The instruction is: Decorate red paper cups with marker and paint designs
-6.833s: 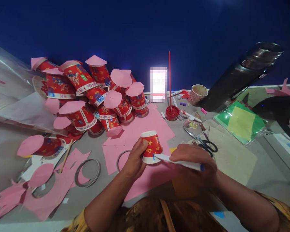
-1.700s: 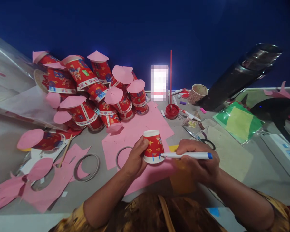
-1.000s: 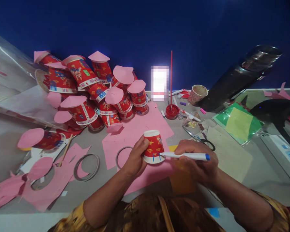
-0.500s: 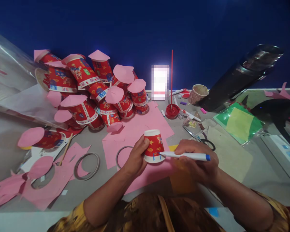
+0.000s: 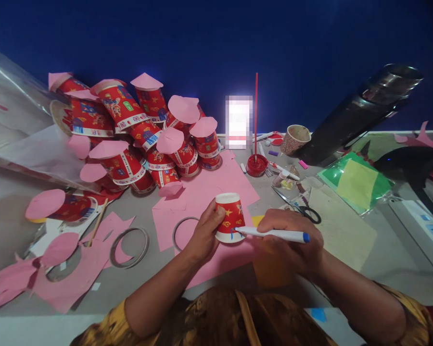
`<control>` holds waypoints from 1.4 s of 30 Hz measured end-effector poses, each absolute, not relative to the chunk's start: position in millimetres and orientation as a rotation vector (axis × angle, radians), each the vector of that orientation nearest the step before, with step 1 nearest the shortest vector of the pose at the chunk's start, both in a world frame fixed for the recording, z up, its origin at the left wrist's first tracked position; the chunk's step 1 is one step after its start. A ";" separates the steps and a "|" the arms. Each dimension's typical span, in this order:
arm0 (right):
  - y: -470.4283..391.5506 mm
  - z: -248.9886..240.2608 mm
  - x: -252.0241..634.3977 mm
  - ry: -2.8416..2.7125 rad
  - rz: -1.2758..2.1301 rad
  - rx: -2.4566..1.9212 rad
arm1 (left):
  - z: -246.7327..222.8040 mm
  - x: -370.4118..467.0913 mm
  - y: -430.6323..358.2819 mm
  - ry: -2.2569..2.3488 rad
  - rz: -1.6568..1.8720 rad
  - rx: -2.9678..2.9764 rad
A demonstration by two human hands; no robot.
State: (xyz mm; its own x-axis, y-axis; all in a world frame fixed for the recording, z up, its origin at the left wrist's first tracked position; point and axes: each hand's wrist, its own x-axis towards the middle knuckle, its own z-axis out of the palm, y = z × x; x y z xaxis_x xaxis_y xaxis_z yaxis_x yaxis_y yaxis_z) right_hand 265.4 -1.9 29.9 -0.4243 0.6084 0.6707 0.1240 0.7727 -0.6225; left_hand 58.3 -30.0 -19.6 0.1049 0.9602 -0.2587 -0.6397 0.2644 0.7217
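Note:
A red paper cup (image 5: pixel 231 216) with gold stars and white bands stands mouth-down above the pink paper sheet (image 5: pixel 205 192). My left hand (image 5: pixel 205 233) is wrapped round its left side, thumb across the front. Between the fingers of my right hand (image 5: pixel 294 235) lies a white marker pen (image 5: pixel 274 233) with a blue end. Its tip meets the cup's lower front, where short blue marks show. Under my right hand is an orange-yellow piece of paper (image 5: pixel 272 269).
Red cups with pink paper cones (image 5: pixel 122 108) are piled at back left. Tape rings (image 5: pixel 129 247) and pink scraps (image 5: pixel 61 283) lie left. Scissors (image 5: pixel 303 211), a red paint pot (image 5: pixel 257 166), a patterned cup (image 5: pixel 296 139) and a black flask (image 5: pixel 361 115) stand or lie right.
My right hand and the marker have shifted slightly left along the cup's lower front. The cup has turned a little, its blue marks now further right. My left hand still grips it.

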 end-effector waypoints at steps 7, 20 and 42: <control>-1.2 28.8 266.0 -1.962 0.598 -0.540 | -20.1 58.9 -30.3 0.803 1.246 0.519; -1.9 32.8 264.3 -1.987 0.579 -0.556 | -19.5 59.1 -30.4 0.819 1.242 0.540; -4.2 34.5 267.5 -1.962 0.545 -0.628 | -18.0 58.6 -30.6 0.786 1.219 0.504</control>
State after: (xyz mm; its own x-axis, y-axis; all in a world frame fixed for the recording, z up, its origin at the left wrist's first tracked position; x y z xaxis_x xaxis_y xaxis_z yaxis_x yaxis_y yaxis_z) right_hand 267.5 -4.2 34.5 -0.3983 0.6322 0.6647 0.1984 0.7668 -0.6104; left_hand 58.6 -30.6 -18.0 0.1390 0.9553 -0.2607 -0.6313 0.2884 0.7199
